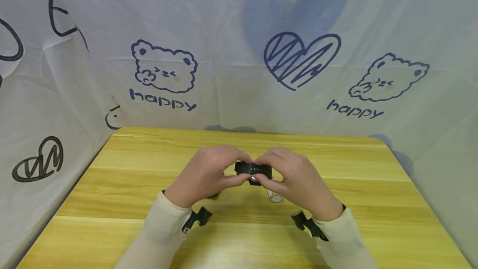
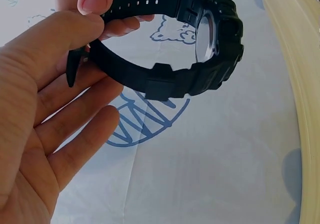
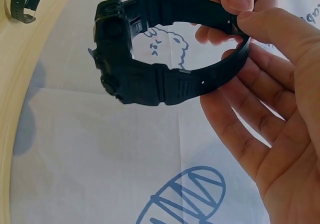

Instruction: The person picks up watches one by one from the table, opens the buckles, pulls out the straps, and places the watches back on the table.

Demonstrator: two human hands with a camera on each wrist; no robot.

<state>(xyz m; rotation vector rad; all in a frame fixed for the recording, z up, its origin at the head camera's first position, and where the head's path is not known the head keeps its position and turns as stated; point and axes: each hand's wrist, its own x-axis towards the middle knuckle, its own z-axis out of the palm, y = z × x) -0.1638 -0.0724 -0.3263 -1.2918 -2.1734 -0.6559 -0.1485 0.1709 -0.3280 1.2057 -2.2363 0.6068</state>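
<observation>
Between the fingertips of both hands, raised a little above the surface (image 1: 336, 165), sits a black wristwatch (image 1: 254, 170) with its strap closed into a loop. The left hand (image 1: 209, 175) pinches the strap near the buckle end between thumb and forefinger, its other fingers (image 2: 80, 134) spread loosely below the loop. The right hand (image 1: 298, 184) pinches the same stretch of strap from the other side, thumb against forefinger, with its remaining fingers (image 3: 235, 119) relaxed and open beneath.

Beyond the fingers, at the far side of the loop, hangs the chunky watch case (image 2: 220, 49). I judge the strap to be rubbery resin: flexible, not slippery, springy enough to hold its loop. The case looks like the heavier part, so a hold on the strap close to the case, or on the case sides, should steady it best; the crystal is the part to keep off hard edges.

Just below the right hand's fingers, a small pale watch (image 1: 275, 196) lies on the surface. Farther back, the cloth backdrop (image 1: 239, 32) shows cartoon bears, hearts and the word "happy" twice.
</observation>
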